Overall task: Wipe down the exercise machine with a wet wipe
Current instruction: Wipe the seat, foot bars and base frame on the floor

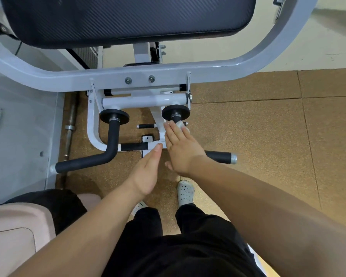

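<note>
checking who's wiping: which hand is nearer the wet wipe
Right. The right hand presses its fingertips on the wet wipe; the left hand sits below and left of it, apart.

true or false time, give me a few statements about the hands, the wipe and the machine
1. The wet wipe sits under the fingertips of the right hand, on the right handle just below its black disc. True.
2. The left hand grips the left handle. False: its fingers are straight, it holds nothing and it is apart from the left handle.
3. The pad at the top is black. True.
4. The floor is blue carpet. False: the floor is brown tiles.
</note>
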Demonstrator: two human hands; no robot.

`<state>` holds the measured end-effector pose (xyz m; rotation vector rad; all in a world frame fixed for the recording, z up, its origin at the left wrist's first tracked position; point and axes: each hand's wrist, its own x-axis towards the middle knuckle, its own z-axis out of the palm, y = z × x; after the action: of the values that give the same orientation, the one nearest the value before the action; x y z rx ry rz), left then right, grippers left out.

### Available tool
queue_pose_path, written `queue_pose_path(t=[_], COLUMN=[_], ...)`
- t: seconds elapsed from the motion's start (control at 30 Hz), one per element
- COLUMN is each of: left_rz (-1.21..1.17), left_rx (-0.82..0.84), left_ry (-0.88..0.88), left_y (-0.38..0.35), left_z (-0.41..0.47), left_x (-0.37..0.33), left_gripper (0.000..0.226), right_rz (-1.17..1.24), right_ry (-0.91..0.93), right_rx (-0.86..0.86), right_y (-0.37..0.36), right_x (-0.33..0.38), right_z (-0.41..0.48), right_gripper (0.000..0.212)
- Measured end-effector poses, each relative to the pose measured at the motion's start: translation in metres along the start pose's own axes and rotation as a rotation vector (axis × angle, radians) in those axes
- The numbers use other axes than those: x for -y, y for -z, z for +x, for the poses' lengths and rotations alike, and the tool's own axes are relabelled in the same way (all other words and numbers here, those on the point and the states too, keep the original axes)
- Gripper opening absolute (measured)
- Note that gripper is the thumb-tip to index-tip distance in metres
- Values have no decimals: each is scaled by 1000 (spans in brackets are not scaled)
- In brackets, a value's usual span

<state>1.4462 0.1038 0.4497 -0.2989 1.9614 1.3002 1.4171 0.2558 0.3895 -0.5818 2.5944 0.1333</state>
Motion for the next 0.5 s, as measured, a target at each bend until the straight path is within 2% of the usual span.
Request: queue_pose_path(t=[0.1, 0.27, 0.37, 0.5], left_rz=[183, 773, 911, 968], left_rx=[40, 148, 202, 228], left_ry=[-79, -254, -243, -240], left_y=[-7, -27, -32, -22], left_z=[-4, 3, 7, 12], left_x=[-6, -8, -7, -5], left_gripper=[66, 88, 83, 72], right_rz=[54, 90, 78, 140], right_ry=[27, -56, -135, -269], right_rx=[-66, -176, -169, -215], right_y=[-21, -53, -63, -54], right_x=[-1, -21, -35, -31], right_z=[-55, -121, -134, -124], right_gripper=[100, 103, 105, 106])
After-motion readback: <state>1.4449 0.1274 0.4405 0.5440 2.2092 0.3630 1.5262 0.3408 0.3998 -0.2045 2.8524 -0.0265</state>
